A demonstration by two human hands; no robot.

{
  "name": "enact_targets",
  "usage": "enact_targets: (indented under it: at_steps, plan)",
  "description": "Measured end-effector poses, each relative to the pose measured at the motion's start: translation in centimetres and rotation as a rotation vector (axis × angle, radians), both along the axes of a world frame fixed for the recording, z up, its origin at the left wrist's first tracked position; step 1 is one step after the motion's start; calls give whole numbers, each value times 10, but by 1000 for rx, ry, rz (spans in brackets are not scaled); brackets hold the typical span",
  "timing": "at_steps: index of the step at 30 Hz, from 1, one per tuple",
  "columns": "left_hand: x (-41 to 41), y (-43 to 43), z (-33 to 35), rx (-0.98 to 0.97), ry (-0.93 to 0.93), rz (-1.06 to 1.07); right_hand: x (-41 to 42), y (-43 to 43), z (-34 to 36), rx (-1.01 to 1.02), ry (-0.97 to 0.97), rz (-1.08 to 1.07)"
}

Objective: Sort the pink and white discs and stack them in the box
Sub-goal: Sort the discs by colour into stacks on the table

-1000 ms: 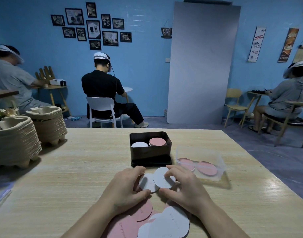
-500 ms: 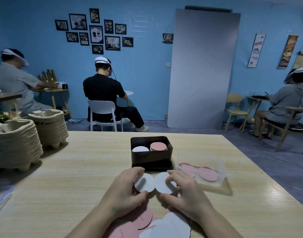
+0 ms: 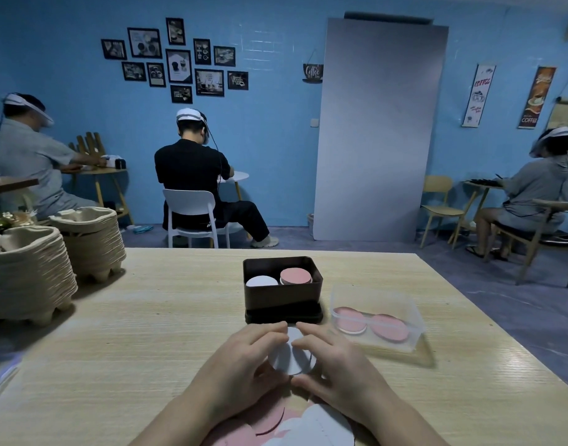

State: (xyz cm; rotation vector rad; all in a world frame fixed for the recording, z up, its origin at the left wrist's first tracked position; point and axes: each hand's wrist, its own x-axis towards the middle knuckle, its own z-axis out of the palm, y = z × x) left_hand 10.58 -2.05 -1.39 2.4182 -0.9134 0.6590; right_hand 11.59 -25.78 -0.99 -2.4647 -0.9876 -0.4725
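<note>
My left hand (image 3: 244, 358) and my right hand (image 3: 334, 362) meet over the wooden table (image 3: 147, 333) and together hold overlapping white discs (image 3: 287, 357) between their fingers, just in front of the dark box (image 3: 282, 296). Inside the box a white stack (image 3: 261, 281) sits on the left and a pink stack (image 3: 295, 275) on the right. Loose pink discs (image 3: 263, 420) and white discs (image 3: 321, 426) lie near the table's front edge under my wrists.
A clear plastic container (image 3: 377, 317) holding two pink discs (image 3: 369, 321) stands right of the box. Two stacks of pulp trays (image 3: 44, 268) fill the left of the table. Seated people (image 3: 195, 178) work at other tables farther back.
The two white discs, held side by side before, have been brought together and now overlap between my hands. My hands have closed toward each other.
</note>
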Motion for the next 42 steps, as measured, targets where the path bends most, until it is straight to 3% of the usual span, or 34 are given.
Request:
enact_targets:
  at_steps: [10,21,31,42]
  plan:
    - [-4,8,-5,-109,46,64,-4,-3,3,140,-4,2]
    - [-3,7,-7,-112,107,46,-2,-1,0,106,5,2]
    - [-6,11,-2,76,182,274,0,-7,-2,164,59,-67]
    - [-6,14,0,-84,189,299,3,-8,-4,151,79,-99]
